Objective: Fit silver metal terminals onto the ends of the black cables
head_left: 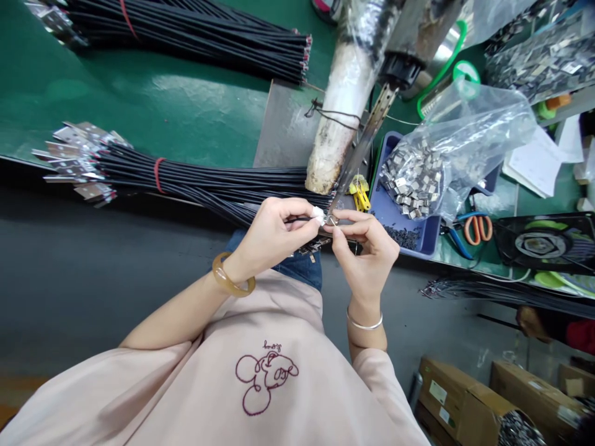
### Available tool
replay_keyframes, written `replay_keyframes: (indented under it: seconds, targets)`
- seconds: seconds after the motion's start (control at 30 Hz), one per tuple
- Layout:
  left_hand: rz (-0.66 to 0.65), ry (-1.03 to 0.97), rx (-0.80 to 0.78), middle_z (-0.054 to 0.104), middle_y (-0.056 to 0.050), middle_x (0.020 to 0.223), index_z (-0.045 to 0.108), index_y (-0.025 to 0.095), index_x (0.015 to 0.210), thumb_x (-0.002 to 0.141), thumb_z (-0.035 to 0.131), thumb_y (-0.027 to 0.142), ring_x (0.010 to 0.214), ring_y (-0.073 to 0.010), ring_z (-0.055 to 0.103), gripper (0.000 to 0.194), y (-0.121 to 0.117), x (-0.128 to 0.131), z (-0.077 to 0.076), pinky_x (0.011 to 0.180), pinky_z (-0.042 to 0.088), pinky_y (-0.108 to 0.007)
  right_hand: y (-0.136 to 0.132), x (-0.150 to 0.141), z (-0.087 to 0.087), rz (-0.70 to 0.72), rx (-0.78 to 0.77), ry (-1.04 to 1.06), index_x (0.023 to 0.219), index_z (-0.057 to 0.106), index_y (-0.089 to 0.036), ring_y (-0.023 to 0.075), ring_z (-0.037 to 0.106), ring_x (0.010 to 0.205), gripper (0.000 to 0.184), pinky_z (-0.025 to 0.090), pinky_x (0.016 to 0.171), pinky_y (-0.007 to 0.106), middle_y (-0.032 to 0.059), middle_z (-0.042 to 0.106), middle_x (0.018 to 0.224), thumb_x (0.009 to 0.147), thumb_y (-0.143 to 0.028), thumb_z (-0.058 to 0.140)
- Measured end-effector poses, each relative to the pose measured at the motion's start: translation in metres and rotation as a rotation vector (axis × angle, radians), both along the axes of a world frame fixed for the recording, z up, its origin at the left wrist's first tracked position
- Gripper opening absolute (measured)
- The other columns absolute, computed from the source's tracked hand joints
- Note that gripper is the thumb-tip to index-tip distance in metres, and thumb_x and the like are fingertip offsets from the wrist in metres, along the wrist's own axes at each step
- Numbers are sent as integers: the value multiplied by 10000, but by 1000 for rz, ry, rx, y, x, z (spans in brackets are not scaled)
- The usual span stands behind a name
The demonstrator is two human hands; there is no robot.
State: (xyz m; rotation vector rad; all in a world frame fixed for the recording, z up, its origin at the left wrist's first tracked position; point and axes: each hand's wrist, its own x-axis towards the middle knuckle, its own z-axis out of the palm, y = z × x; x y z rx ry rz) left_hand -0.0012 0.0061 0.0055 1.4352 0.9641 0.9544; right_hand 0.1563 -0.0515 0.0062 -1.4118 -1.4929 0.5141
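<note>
My left hand [286,232] is closed, thumb and forefinger pinching the end of a black cable. White material covers one of its fingertips. Fingertip to fingertip with it, my right hand [365,248] pinches a small metal connector piece [331,220] against the cable's end; its finer details are too small to tell. Just above both hands, a soldering iron [360,145] points down, beside a white, scorched tube [332,124]. A bundle of black cables [209,184], tied with a red band, lies along the table edge left of my hands.
A second cable bundle [199,40] lies at the back. On the right, a purple tray [430,244] holds a bag of metal shells [413,176] and small black bits. A yellow tool [359,193], orange-handled pliers [478,228] and a fan [548,241] are nearby. Cardboard boxes [465,396] stand lower right.
</note>
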Motion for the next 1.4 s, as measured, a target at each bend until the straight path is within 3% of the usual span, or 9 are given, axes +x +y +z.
replay_keyframes:
  seconds: [0.17, 0.37, 0.5, 0.63, 0.9, 1.1, 1.4]
  targets:
    - [15, 18, -18, 607, -23, 624, 699, 125, 642, 818, 634, 210, 593, -93, 489, 206, 1, 0, -5, 517, 360, -197, 2, 1, 1, 13, 27, -60, 850, 679, -235, 162, 744, 952, 105, 635, 806, 318, 12, 772, 1034, 869, -132, 687]
    - [45, 16, 23, 572, -10, 603, 684, 126, 632, 819, 637, 206, 556, -77, 431, 209, 2, 2, -6, 498, 327, -201, 5, 0, 1, 1, 33, -87, 856, 691, -235, 155, 744, 925, 88, 634, 757, 297, 14, 771, 1039, 875, -149, 690]
    - [64, -5, 49, 527, 12, 576, 698, 122, 648, 807, 645, 192, 523, -58, 365, 182, 2, 3, -3, 463, 287, -188, 6, -1, 6, -9, 55, -115, 845, 695, -240, 167, 741, 952, 99, 632, 838, 342, 11, 777, 1015, 873, -145, 693]
    - [57, -23, 28, 602, -9, 629, 725, 119, 687, 807, 642, 195, 565, -72, 442, 164, 1, 3, -1, 493, 352, -182, 4, -1, 9, -3, 65, -130, 846, 697, -239, 160, 742, 958, 128, 624, 880, 341, 2, 779, 1012, 856, -112, 704]
    - [38, 15, -13, 605, -22, 632, 692, 126, 651, 815, 627, 207, 585, -86, 466, 194, 0, 3, -4, 508, 349, -197, 2, 1, 3, 11, -25, -50, 858, 670, -229, 138, 758, 866, 75, 637, 735, 275, 12, 771, 1073, 892, -162, 670]
    - [72, -2, 41, 509, 18, 567, 690, 123, 663, 798, 642, 197, 522, -58, 349, 162, 1, 4, -1, 459, 281, -189, 6, 1, 7, 3, 68, -146, 846, 687, -234, 156, 742, 953, 99, 637, 807, 303, 4, 776, 1011, 866, -138, 704]
    - [45, 55, 8, 579, -5, 596, 685, 132, 654, 823, 620, 215, 539, -77, 407, 199, -2, 3, -5, 483, 305, -210, 3, 2, 4, 19, -7, -92, 853, 678, -232, 146, 752, 867, 64, 645, 726, 286, 16, 773, 1043, 893, -182, 677]
